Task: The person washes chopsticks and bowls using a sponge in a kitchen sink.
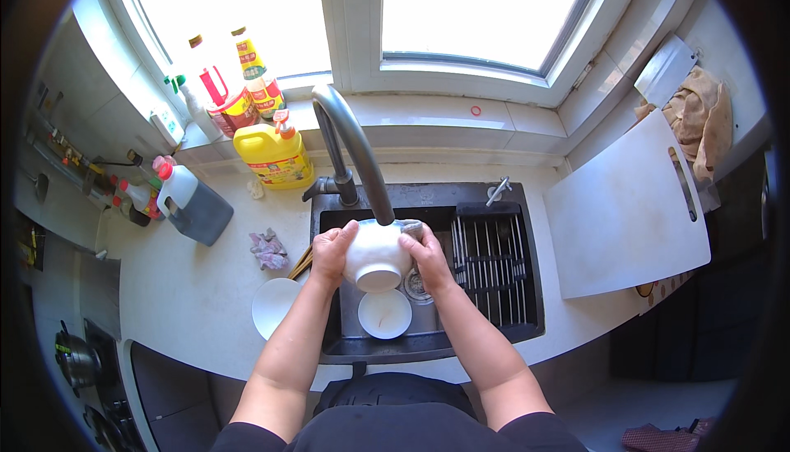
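Observation:
Over the black sink (428, 352), a white bowl (375, 246) is tilted with its foot ring toward me. My left hand (332, 254) is closed on the bowl's left side, thumb near the rim. At the opposite side my right hand (429, 261) grips it too, with a small greyish cloth or pad (413, 229) pressed at the rim. The dark curved faucet (362, 148) ends just above the bowl; I cannot tell whether water runs. Below the bowl, a small white dish (384, 315) with a brownish mark lies in the basin.
A drying rack (494, 275) fills the sink's right side. Left of the sink lie a white plate (273, 308), chopsticks (302, 263) and a crumpled cloth (268, 249). A yellow jug (276, 156) stands behind. A large white cutting board (625, 213) leans at the right.

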`<state>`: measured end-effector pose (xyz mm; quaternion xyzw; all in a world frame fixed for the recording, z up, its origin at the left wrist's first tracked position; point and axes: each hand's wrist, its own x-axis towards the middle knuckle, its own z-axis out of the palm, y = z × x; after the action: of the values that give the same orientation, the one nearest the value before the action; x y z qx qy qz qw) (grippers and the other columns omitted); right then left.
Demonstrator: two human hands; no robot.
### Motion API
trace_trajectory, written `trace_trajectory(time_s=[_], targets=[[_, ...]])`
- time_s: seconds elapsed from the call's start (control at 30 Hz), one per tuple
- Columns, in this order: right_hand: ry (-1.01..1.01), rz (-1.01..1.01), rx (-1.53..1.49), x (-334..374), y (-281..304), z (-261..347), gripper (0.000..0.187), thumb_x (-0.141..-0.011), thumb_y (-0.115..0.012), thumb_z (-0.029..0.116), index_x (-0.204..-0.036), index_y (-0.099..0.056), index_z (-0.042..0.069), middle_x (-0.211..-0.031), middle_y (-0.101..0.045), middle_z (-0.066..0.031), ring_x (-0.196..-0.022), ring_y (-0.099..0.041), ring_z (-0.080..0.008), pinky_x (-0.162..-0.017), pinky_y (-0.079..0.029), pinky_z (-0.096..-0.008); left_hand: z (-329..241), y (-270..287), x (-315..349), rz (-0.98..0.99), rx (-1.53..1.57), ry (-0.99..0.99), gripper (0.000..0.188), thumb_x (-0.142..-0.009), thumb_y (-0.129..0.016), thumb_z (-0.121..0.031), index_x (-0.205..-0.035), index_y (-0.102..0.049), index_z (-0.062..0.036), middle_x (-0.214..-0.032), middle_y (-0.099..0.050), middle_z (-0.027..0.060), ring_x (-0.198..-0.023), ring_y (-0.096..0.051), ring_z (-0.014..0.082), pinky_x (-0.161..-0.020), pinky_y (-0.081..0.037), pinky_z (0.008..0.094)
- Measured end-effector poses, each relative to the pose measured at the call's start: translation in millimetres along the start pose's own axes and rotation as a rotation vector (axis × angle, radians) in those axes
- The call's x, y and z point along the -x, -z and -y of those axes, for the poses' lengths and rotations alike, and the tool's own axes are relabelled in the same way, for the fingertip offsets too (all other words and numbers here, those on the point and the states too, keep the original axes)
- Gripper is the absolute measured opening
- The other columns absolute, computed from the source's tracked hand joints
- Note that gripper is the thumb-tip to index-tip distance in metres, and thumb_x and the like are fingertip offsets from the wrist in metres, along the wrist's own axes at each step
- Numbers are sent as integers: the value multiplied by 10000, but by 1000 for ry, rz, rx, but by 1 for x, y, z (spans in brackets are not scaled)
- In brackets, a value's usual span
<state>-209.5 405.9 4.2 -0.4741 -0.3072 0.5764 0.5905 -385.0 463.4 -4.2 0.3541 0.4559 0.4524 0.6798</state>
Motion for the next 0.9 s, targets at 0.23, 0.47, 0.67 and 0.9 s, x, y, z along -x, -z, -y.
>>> trace_trajectory(time_s=[0.23, 0.47, 0.67, 0.9], targets=[[47, 70, 380, -1, -2, -1, 723, -666, -668, 174, -1309, -358, 57, -1179, -466, -101, -1107, -454, -198, -984, -345, -331, 0, -7, 4, -77, -205, -63, 367, -795, -707, -296, -557, -546, -69, -573, -513, -28, -507, -417, 43, -445, -337, 222], [-73, 201, 127, -5, 2, 8, 694, -670, -667, 132, -1296, -383, 35, -1150, -498, -81, -1082, -480, -183, -976, -355, -316, -7, -8, 5, -104, -221, -24, 381, -786, -713, -311, -563, -547, -50, -573, -520, -14, -496, -426, 52, -429, -346, 239], [-93, 174, 222, -4, -3, 11, 704, -680, -672, 139, -1308, -379, 18, -1166, -500, -76, -1091, -479, -178, -971, -362, -312, -10, -9, 6, -119, -247, 6, 384, -779, -717, -322, -575, -559, -37, -584, -540, 3, -500, -445, 64, -434, -361, 244], [-101, 133, 192, -2, -2, 8, 646, -674, -658, 148, -1270, -442, 24, -1137, -533, -85, -1056, -506, -172, -943, -388, -305, -5, -7, 4, -135, -274, 45, 386, -766, -725, -331, -591, -581, -18, -594, -554, 24, -510, -464, 76, -446, -381, 257]])
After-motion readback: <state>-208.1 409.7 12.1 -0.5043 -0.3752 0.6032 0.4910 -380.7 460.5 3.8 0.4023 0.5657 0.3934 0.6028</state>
